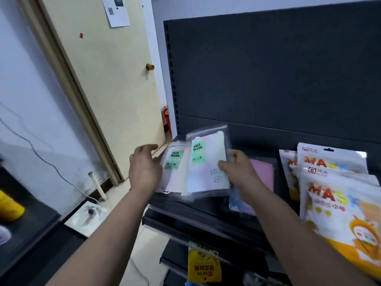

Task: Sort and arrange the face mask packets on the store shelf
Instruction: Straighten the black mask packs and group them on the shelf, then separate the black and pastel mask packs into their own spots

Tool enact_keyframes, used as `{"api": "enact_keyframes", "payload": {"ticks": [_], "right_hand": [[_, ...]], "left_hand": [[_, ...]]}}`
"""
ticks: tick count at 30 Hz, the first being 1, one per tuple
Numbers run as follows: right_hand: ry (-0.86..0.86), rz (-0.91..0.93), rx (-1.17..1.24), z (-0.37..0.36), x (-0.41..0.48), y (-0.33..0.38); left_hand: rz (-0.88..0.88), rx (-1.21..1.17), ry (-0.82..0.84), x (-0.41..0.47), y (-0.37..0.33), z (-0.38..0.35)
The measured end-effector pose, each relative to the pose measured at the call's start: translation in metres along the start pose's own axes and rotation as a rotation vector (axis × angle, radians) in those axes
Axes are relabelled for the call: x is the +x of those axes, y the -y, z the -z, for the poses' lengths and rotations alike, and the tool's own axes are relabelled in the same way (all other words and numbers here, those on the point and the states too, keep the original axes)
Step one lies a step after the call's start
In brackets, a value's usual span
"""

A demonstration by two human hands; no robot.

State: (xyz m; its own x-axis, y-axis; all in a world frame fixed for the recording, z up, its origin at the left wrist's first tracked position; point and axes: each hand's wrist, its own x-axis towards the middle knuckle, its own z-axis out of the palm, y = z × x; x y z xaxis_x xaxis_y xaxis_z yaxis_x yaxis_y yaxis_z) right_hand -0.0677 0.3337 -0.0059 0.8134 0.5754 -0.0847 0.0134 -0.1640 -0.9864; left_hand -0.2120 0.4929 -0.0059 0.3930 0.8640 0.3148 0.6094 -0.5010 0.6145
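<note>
My right hand (237,170) pinches a green-labelled face mask packet (206,162) by its right edge, mid-frame above the shelf (195,213). My left hand (144,166) hangs loose-fingered and empty beside the stack (175,164) left of it. The slick packet may slip from so thin a pinch, or knock that stack off the edge. Blur hides whether my left hand touches the stack.

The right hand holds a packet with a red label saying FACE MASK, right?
Not quite. The label is green, not red. The head view shows the right hand holding the packet, and the label does say FACE MASK.
</note>
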Motion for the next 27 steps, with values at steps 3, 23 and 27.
{"api": "enact_keyframes", "payload": {"ticks": [3,23,27], "right_hand": [[-0.015,-0.007,-0.031,-0.035,0.012,0.002],[-0.305,-0.021,-1.351,0.218,-0.084,-0.026],[-0.417,-0.168,-1.293,0.307,-0.131,-0.050]], "left_hand": [[-0.066,-0.030,-0.082,0.000,-0.006,0.013],[-0.708,0.083,0.436,-0.081,-0.202,-0.109],[-0.809,0.012,0.525,-0.153,-0.281,-0.139]]}}
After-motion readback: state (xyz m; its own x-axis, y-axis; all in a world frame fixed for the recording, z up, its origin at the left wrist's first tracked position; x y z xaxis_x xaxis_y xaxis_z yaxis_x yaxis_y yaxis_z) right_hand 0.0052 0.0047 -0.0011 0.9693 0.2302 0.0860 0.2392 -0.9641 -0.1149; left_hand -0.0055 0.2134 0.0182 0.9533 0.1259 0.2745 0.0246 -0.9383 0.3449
